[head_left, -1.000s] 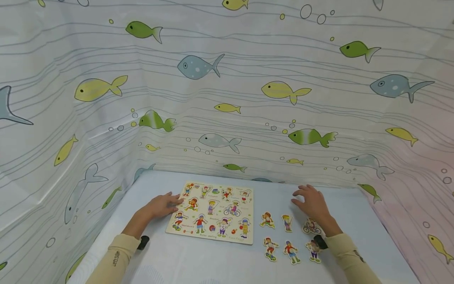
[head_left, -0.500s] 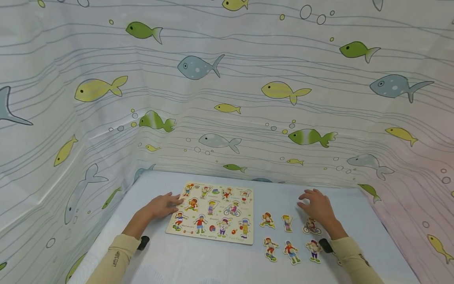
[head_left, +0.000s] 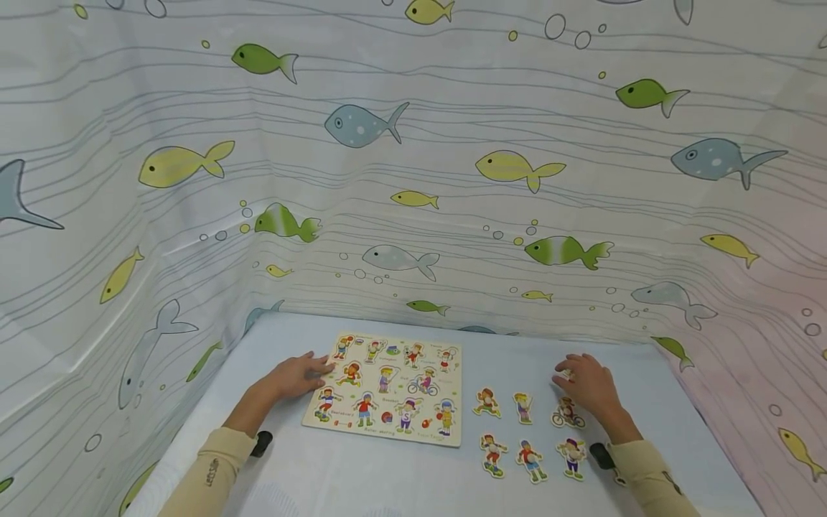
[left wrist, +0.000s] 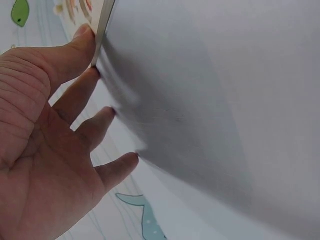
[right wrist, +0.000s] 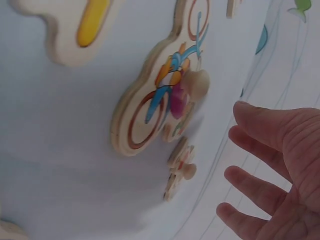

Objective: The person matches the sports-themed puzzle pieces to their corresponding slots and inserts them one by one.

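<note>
Head view: the left hand (head_left: 293,375) lies flat, fingers straight, at the puzzle board's (head_left: 388,386) left edge on the counter (head_left: 362,481). The right hand (head_left: 591,388) rests over a small piece (head_left: 567,374), beyond the bicycle piece (head_left: 568,415).

Left wrist view: spread fingers (left wrist: 80,97) touch the board's edge (left wrist: 104,25).

Right wrist view: relaxed fingers (right wrist: 260,145) hover near the bicycle piece (right wrist: 160,105); no grip shows.

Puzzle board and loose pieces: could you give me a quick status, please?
Left hand open, touching puzzle board edge. Right hand open over cyclist piece. Nothing blocking.

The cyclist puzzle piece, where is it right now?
In the head view the cyclist piece lies on the table's right side, just under the right hand, right of the other loose pieces.
</note>
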Motion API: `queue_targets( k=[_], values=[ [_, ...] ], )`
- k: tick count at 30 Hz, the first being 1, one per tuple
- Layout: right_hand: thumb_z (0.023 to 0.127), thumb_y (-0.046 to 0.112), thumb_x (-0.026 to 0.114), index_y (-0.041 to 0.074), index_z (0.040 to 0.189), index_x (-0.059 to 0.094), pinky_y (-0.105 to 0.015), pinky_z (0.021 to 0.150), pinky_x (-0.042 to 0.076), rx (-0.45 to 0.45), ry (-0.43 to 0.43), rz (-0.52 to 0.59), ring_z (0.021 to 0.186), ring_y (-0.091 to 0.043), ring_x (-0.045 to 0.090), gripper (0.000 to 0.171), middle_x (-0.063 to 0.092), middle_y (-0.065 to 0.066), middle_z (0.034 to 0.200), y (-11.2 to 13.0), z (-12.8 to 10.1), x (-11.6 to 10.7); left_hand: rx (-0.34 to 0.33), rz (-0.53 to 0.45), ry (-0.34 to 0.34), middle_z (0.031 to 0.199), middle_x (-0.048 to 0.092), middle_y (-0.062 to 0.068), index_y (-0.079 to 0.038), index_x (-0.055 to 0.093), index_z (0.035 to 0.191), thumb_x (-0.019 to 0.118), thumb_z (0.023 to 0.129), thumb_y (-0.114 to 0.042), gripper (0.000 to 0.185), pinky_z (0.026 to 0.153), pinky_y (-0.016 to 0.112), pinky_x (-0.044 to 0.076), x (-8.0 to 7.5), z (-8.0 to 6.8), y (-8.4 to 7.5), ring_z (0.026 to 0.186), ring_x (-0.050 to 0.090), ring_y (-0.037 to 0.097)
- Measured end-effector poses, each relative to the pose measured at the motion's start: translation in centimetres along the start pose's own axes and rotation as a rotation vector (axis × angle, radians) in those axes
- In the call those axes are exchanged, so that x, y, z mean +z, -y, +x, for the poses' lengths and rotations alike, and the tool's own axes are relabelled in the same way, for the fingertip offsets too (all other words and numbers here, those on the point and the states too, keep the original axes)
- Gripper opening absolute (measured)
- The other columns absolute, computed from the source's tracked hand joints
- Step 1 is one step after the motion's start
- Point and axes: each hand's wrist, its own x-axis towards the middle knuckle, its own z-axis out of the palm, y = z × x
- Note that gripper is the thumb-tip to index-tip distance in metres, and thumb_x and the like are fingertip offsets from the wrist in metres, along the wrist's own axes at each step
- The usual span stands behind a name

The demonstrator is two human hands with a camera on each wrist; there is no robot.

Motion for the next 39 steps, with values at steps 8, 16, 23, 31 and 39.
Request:
queue_targets(
  k=[8,16,23,31,39],
  values=[
    [0.087,0.023,0.075,0.005,0.104,0.074,-0.072,0.093,0.036,0.038,0.015,-0.006,0.121,-0.049,0.047,0.025,0.059,-0.027,0.126,-0.8,-0.2,0.3,0.005,0.005,0.004,0.146,0.048,0.017,-0.007,0.062,0.133,0.067,0.094,-0.020,0.041,0.106,0.069,0.026,0.0,0.0,0.0,0.137,0.030,0.052],
    [0.085,0.023,0.077,0.004,0.103,0.074,-0.072,0.089,0.038,0.037,0.008,0.015,0.114,-0.048,0.051,0.027,0.062,-0.026,0.120,-1.9,-0.2,0.8,-0.012,0.019,0.005,0.147,0.047,0.015,-0.009,0.062,0.134,0.066,0.094,-0.022,0.042,0.107,0.069,0.025,0.0,0.2,0.4,0.138,0.029,0.051],
    [0.084,0.021,0.077,0.006,0.098,0.075,-0.069,0.080,0.042,0.026,-0.001,0.033,0.102,-0.042,0.058,0.021,0.069,-0.015,0.103,-2.4,-0.5,0.8,-0.008,0.015,-0.002,0.146,0.048,0.016,-0.008,0.062,0.133,0.067,0.094,-0.022,0.041,0.107,0.069,0.026,0.0,0.1,0.4,0.138,0.029,0.051],
    [0.085,0.019,0.076,0.004,0.101,0.074,-0.069,0.083,0.041,0.053,-0.015,0.053,0.107,-0.044,0.056,0.022,0.067,-0.020,0.111,-2.9,-0.6,0.9,0.003,0.014,-0.001,0.146,0.048,0.017,-0.007,0.062,0.133,0.067,0.094,-0.021,0.041,0.106,0.069,0.026,0.1,0.2,0.4,0.138,0.030,0.052],
    [0.086,0.018,0.075,0.003,0.101,0.074,-0.066,0.076,0.044,0.061,-0.039,0.060,0.102,-0.045,0.058,0.021,0.069,-0.019,0.105,-3.9,-0.3,1.0,0.004,0.004,-0.002,0.146,0.048,0.018,-0.006,0.062,0.133,0.067,0.094,-0.023,0.043,0.106,0.069,0.026,0.1,0.1,0.3,0.138,0.029,0.052]
  ],
)
